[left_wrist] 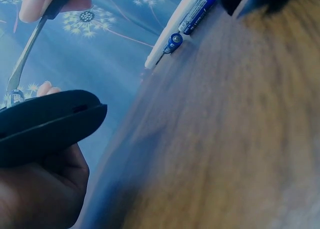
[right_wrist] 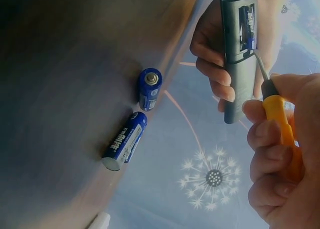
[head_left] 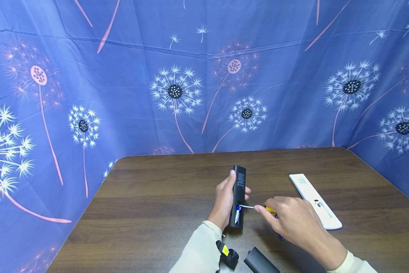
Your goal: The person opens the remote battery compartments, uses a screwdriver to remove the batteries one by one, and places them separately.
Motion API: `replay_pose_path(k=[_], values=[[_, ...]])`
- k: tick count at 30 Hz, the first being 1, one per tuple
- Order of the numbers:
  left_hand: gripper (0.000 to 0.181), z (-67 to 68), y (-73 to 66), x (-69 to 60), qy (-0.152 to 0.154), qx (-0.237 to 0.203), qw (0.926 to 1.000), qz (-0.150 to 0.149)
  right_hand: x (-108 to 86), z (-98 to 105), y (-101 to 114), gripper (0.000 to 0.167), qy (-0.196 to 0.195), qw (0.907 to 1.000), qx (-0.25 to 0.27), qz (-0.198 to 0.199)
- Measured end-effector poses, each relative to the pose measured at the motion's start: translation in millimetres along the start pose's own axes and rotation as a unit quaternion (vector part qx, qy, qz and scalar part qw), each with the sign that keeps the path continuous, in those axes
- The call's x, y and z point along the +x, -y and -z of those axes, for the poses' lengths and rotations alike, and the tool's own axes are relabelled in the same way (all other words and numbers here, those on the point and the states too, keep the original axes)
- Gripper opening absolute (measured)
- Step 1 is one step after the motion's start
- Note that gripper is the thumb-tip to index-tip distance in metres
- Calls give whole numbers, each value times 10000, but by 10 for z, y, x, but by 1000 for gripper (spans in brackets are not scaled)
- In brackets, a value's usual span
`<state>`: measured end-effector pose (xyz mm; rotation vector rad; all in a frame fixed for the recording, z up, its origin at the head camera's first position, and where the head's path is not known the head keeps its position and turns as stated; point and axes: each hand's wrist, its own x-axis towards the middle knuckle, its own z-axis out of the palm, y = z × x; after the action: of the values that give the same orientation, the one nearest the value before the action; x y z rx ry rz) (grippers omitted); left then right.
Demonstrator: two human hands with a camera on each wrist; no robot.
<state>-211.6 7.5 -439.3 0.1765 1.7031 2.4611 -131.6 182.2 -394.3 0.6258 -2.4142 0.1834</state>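
My left hand (head_left: 223, 199) grips a black remote control (head_left: 239, 184), its back turned up and its battery compartment uncovered. A blue and white battery (right_wrist: 245, 26) lies in that compartment. In my right hand (head_left: 294, 218) is a screwdriver (right_wrist: 280, 116) with a yellow handle, the fingers curled round it. Its metal tip meets the remote at one end of the battery; whether it touches the battery itself I cannot tell. Two loose blue batteries, one upright (right_wrist: 150, 89) and one lying down (right_wrist: 120, 141), show in the right wrist view, mostly hidden under my right hand in the head view.
A white remote control (head_left: 315, 201) lies right of my right hand, with a hollow near its lower end. At the table's near side is a black cover-like piece (head_left: 260, 261). A small black device with a yellow label (head_left: 226, 251) sits by my left wrist. Patterned blue cloth (head_left: 139, 113) hangs behind the table.
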Motion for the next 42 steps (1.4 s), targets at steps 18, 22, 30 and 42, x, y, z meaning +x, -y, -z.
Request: replay_pose_path(k=[18,22,30,42], values=[[57,3,-14,-6,-341,73,9993,-140,-32,10,-20,25,71,9996,-8,-255],[57,-3,-15,-13,-411,-10,9991,-44,-44,15,-25,25,172,9991,-23,-399],[58,-6,7,-3,-560,-36,9984,114,-75,31,-16,28,531,9964,-12,-665],[55,-20,8,7,-734,43,9973,56,-87,48,-29,30,788,9940,-42,-760]])
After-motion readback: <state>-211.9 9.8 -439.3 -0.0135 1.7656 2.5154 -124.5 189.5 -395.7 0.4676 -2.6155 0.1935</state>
